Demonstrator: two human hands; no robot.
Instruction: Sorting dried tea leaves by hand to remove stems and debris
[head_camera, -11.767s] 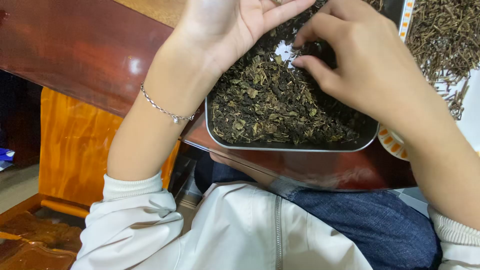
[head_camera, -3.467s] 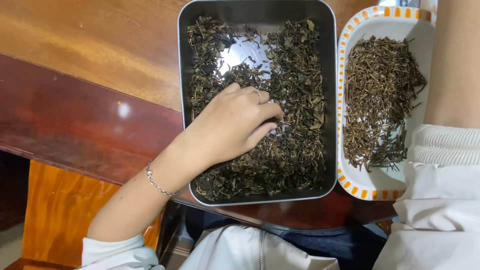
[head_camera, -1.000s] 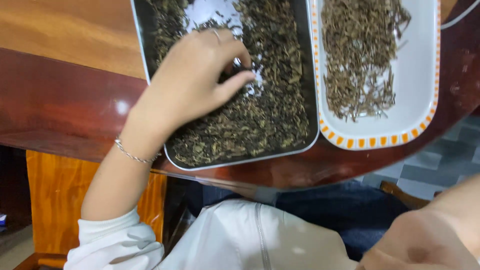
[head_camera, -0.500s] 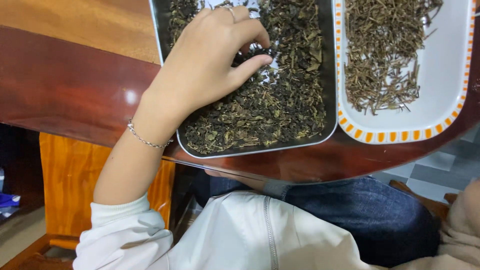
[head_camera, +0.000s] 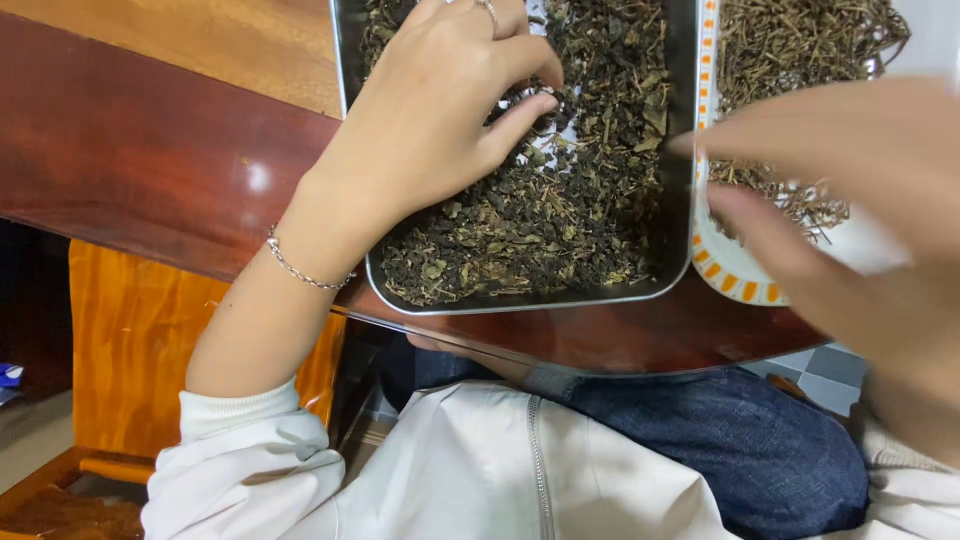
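Sorting looks under way: left hand pinches among dried leaves in the metal tray at twelve o'clock, while right hand, blurred, fingers spread and seemingly empty, hovers at three o'clock over the stem plate, so the next pick needs a fine fingertip grip.

Right hand swings back into the frame

The right hand, only a blur at the lower right corner half a second ago, now fills the right side of the frame, fingers spread and blurred over the orange-rimmed white dish of dried stems. The left hand sits higher in the metal tray, fingertips now pinched into the dark dried leaves.
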